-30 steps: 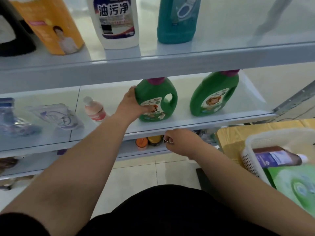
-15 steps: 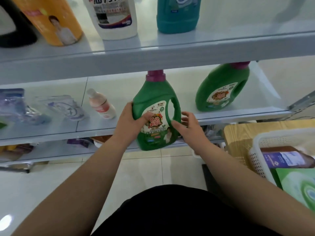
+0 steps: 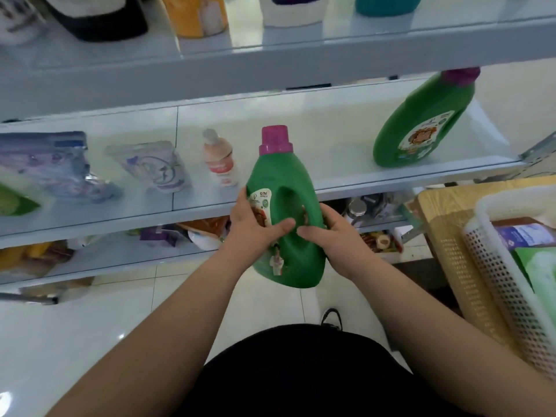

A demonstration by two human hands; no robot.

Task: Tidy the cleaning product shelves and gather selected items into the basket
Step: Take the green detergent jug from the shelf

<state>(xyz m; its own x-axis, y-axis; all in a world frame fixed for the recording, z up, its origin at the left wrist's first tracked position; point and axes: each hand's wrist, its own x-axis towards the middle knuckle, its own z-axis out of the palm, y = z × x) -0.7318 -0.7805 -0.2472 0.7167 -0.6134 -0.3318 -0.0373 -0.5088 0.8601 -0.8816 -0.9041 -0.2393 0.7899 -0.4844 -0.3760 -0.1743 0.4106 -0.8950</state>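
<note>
Just in front of the middle shelf (image 3: 331, 136), off its surface and above the tiled floor (image 3: 120, 326): green detergent bottle (image 3: 279, 173), pink cap (image 3: 275, 139) uppermost and tipped slightly leftward, gripped from both sides. Round the label side, left hand (image 3: 251, 227), fingers wrapped behind, thumb laid across the front below the handle hole. Round the handle, right hand (image 3: 334, 239), fingers curled, fingertips showing through the hole, thumb pointing toward the other thumb and nearly touching it. On the white label, partly covered by the left hand, small letters, seemingly "CCTV", too blurred for certainty; below them a red-brown picture, no readable words. On the same shelf, well to the right: second green bottle (image 3: 421, 124) of the same kind, same pink cap, round label with unreadable print. Left of the held bottle on that shelf: small pinkish bottle (image 3: 219, 159) with a red band, pale refill pouch (image 3: 153, 168), blue-purple pack (image 3: 51, 164). Far right, on a wooden surface (image 3: 442, 212): white perforated basket (image 3: 505, 206), inside it a brown bottle (image 3: 523, 234) with a blue-and-white label and a green pack (image 3: 541, 266). On the top shelf (image 3: 301, 58), only lower parts in view: black container (image 3: 99, 22), orange container (image 3: 195, 16), white container (image 3: 293, 13), teal container (image 3: 388, 4), writing cut off.
</note>
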